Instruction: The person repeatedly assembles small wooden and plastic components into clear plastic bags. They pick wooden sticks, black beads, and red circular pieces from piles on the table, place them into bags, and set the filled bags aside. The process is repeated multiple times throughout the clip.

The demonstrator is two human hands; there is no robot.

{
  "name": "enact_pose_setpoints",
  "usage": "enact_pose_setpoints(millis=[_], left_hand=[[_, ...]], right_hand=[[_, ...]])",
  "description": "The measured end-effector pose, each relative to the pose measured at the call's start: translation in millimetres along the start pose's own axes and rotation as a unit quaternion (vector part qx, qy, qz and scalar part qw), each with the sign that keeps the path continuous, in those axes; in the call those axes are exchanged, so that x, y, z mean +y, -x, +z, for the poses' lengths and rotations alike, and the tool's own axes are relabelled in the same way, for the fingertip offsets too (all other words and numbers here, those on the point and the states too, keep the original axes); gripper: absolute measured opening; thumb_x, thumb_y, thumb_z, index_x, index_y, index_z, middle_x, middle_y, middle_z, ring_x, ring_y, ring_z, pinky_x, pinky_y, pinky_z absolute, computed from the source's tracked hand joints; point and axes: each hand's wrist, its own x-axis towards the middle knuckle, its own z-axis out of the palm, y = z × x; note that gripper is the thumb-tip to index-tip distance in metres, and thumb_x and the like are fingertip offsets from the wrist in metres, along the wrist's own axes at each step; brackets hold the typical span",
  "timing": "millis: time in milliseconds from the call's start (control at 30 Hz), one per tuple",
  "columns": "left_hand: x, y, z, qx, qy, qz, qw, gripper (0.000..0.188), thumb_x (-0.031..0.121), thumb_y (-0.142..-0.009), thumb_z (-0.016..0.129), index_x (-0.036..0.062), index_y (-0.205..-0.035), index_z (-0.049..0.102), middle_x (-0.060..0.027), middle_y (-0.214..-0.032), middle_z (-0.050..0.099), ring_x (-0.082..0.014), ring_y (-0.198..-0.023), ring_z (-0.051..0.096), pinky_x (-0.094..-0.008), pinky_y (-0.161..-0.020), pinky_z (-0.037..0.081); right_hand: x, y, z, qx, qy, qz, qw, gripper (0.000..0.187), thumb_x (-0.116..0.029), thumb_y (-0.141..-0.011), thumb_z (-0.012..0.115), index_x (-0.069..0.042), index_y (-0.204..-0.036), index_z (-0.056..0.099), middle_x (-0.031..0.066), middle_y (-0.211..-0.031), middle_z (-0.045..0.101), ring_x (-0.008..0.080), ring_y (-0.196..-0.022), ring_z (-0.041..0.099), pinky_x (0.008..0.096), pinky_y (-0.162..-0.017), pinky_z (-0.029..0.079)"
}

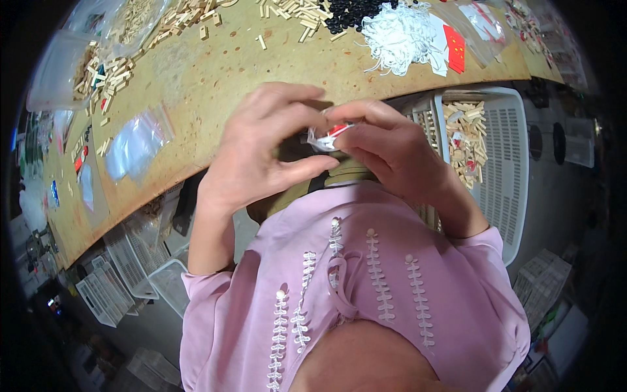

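Note:
In front of my body, just off the table edge, my right hand [398, 144] pinches a small clear plastic bag [320, 140] with something red and white in it. The fingers of my left hand [258, 147] curve over the left side of the bag. Its thumb is well apart from its fingers, and its fingertips are close to the bag, a little blurred. Whether they touch the bag is hard to make out.
On the wooden table [215, 85] lie wooden blocks [117, 75], black pieces [346, 14], a heap of white cords [401, 39], red cards [454, 49] and clear bags [138, 145]. A white crate [516, 170] with wooden pieces stands at right; other crates [108, 294] stand lower left.

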Motion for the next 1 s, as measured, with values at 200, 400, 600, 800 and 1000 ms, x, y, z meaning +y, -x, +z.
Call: enact_pose_setpoints(millis=[200,400,600,800,1000], left_hand=[[5.2,6.4,9.7,-0.019,-0.134,0.039,0.990,0.040,0.028,-0.073,0.086,0.0094,-0.105,0.074,-0.0118,-0.126,0.065,-0.0336,-0.119,0.058,-0.0461,-0.099,0.046],[8.1,13.9,5.5,0.171,0.249,-0.158,0.940,0.037,0.008,-0.078,0.087,0.0005,-0.110,0.071,-0.0122,-0.114,0.070,-0.0207,-0.104,0.070,-0.0336,-0.091,0.058],[-5.6,18.6,24.4,0.148,0.156,-0.100,0.971,0.020,0.004,-0.085,0.080,-0.0013,-0.103,0.073,-0.0106,-0.095,0.073,-0.0168,-0.082,0.070,-0.0296,-0.076,0.057],[-6.0,17.2,38.4,0.220,0.370,-0.156,0.889,0.007,0.004,-0.096,0.070,-0.0019,-0.099,0.072,-0.0056,-0.094,0.072,-0.0099,-0.085,0.064,-0.0259,-0.076,0.052],[-8.3,20.1,45.5,0.243,0.433,-0.163,0.852,0.009,0.006,-0.098,0.068,-0.0023,-0.101,0.071,-0.0044,-0.097,0.071,-0.0086,-0.088,0.063,-0.0248,-0.080,0.050]], right_hand=[[-1.4,-5.0,3.1,0.000,-0.002,0.000,1.000,0.012,0.002,-0.089,0.070,-0.002,-0.100,0.066,0.0156,-0.113,0.067,0.0306,-0.097,0.069,0.0358,-0.079,0.056],[-4.1,-10.7,-7.0,0.010,-0.043,0.067,0.997,0.011,0.002,-0.089,0.072,-0.002,-0.100,0.072,0.0143,-0.115,0.067,0.0264,-0.099,0.068,0.0329,-0.085,0.053],[7.7,-16.8,-9.7,0.036,0.010,0.029,0.999,0.010,0.001,-0.091,0.071,-0.002,-0.101,0.073,0.0139,-0.109,0.067,0.0217,-0.095,0.067,0.0301,-0.084,0.052],[9.2,-13.2,-13.3,0.043,-0.206,0.207,0.955,0.015,-0.003,-0.097,0.067,0.001,-0.110,0.070,0.0092,-0.101,0.071,0.0138,-0.091,0.066,0.0261,-0.083,0.051],[18.4,-10.1,-10.3,0.101,-0.382,0.311,0.865,0.021,-0.009,-0.098,0.066,0.003,-0.115,0.065,0.0053,-0.094,0.073,0.0051,-0.083,0.064,0.0194,-0.074,0.050]])
